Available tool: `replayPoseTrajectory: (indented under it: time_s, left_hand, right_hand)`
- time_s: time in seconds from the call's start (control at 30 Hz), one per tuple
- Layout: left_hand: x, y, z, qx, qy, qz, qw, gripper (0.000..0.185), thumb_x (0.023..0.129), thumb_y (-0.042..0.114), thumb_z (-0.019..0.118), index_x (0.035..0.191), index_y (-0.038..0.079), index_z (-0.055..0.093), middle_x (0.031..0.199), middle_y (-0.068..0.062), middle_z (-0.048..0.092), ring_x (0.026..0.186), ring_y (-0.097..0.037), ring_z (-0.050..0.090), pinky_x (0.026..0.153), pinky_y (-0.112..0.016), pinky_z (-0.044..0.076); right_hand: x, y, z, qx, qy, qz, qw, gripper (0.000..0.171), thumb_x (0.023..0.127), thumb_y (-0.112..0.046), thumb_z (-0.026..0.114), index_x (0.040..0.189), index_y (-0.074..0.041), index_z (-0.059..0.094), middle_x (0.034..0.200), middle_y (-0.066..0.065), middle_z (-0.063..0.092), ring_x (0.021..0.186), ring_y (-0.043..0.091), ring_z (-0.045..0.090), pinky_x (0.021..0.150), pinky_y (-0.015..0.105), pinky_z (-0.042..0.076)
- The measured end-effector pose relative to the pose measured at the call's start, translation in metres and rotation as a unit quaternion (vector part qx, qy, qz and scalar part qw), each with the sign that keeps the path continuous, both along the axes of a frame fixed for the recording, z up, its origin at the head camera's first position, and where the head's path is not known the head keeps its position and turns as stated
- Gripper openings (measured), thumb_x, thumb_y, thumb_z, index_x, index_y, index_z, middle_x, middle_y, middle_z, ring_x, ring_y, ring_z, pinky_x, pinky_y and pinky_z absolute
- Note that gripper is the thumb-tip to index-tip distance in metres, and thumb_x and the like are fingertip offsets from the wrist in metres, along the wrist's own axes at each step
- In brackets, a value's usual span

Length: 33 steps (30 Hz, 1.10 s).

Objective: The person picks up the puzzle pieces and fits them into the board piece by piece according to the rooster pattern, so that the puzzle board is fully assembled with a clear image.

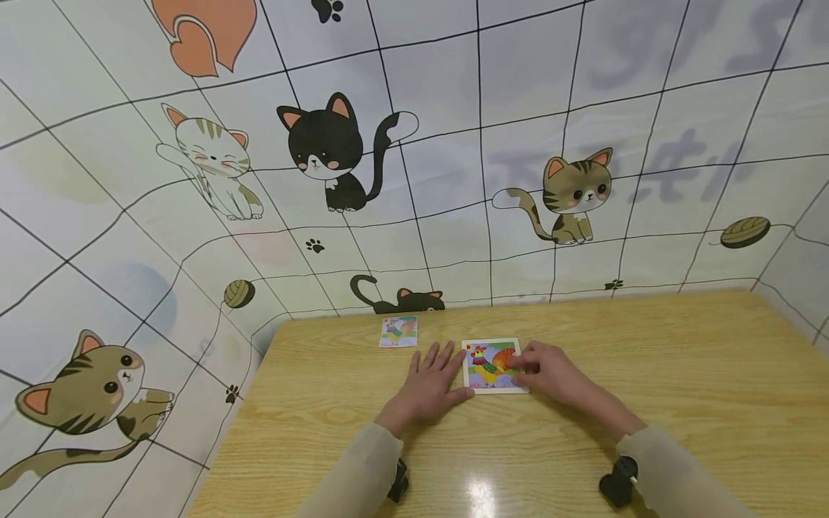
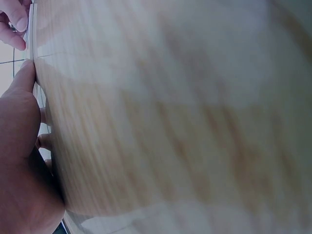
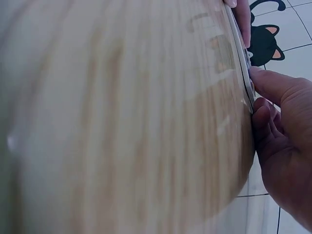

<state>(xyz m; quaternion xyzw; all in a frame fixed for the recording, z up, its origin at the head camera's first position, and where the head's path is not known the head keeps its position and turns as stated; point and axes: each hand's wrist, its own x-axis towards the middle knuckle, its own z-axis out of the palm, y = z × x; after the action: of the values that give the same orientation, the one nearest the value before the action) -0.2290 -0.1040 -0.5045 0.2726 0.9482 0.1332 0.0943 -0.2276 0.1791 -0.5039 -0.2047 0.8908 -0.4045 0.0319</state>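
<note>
Left hand (image 1: 430, 385): flat on desk (image 1: 648, 403), fingers spread straight, thumb tip touching left edge of puzzle board (image 1: 494, 365). Right hand (image 1: 550, 373): fingers curled, pressing board's right part; whether pinching piece, cannot tell. Board: square, white-rimmed, rooster picture, flat between hands, near desk's far edge. Picture card (image 1: 398, 332): small, rectangular, just left-behind. Desk: pale wood grain, glossy; wide bare surface right and near side.

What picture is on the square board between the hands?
A colourful rooster on the puzzle board, orange, yellow and purple, white-bordered; head view shows it best.
</note>
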Motion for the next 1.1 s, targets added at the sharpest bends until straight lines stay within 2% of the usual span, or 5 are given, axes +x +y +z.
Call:
replayPoseTrajectory:
  time_s: [0.27, 0.57, 1.1]
  left_hand:
    - [0.0006, 0.0014, -0.0021, 0.003, -0.002, -0.004, 1.0000, 0.075, 0.105, 0.059, 0.045, 0.166, 0.021, 0.022, 0.172, -0.007, 0.011, 0.157, -0.034, 0.004, 0.120, -0.063, 0.004]
    - [0.0005, 0.0004, -0.0006, 0.006, -0.003, 0.001, 1.0000, 0.076, 0.104, 0.061, 0.043, 0.166, 0.021, 0.022, 0.172, -0.006, 0.011, 0.157, -0.032, 0.004, 0.121, -0.062, 0.004]
    - [0.0011, 0.0001, 0.0021, -0.002, -0.006, -0.001, 1.0000, 0.086, 0.099, 0.066, 0.051, 0.166, 0.022, 0.021, 0.172, -0.005, 0.011, 0.157, -0.032, 0.004, 0.121, -0.062, 0.004]
  right_hand:
    - [0.0010, 0.0018, -0.0011, 0.007, 0.022, 0.021, 0.999, 0.018, 0.089, -0.013, 0.081, 0.105, -0.004, 0.081, 0.095, -0.001, 0.059, 0.081, 0.014, 0.049, 0.067, 0.027, 0.042]
    - [0.0002, 0.0028, -0.0005, 0.011, 0.034, 0.035, 0.999, 0.023, 0.088, -0.014, 0.083, 0.107, -0.001, 0.080, 0.095, -0.001, 0.058, 0.078, 0.013, 0.048, 0.064, 0.026, 0.043]
    - [0.0029, 0.0027, -0.0034, -0.011, -0.002, 0.000, 1.000, 0.023, 0.088, -0.014, 0.082, 0.109, -0.004, 0.078, 0.091, 0.000, 0.056, 0.077, 0.016, 0.048, 0.064, 0.027, 0.043]
